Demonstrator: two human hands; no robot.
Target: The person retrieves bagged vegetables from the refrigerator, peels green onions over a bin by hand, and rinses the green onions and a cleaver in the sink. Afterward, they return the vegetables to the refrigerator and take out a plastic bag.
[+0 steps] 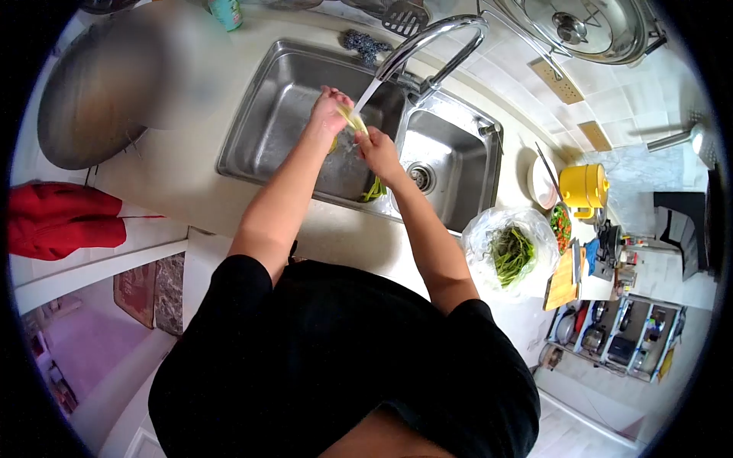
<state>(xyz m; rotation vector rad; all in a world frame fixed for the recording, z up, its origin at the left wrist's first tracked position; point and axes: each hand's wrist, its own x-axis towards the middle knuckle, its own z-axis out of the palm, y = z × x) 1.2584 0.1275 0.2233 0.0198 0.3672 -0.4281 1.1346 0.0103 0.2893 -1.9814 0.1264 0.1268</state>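
Observation:
Over the left basin of the steel sink [259,114], water runs from the curved faucet [450,27] onto a bunch of green vegetable with pale stems [350,118]. My right hand [376,155] is closed round the stems. Dark green leaves [374,189] hang below it in the basin. My left hand [330,111] has its fingers curled at the other end of the pale stems, touching them. Something small and yellowish shows beside the left wrist, too covered to make out.
Right of the sink, a clear plastic bag [477,244] holds more greens [513,256]. Beyond it stand a white bowl [542,183], a yellow pot [584,187], a plate of chopped red and green food [561,229] and a cutting board [561,282]. A large wok [92,99] is at left.

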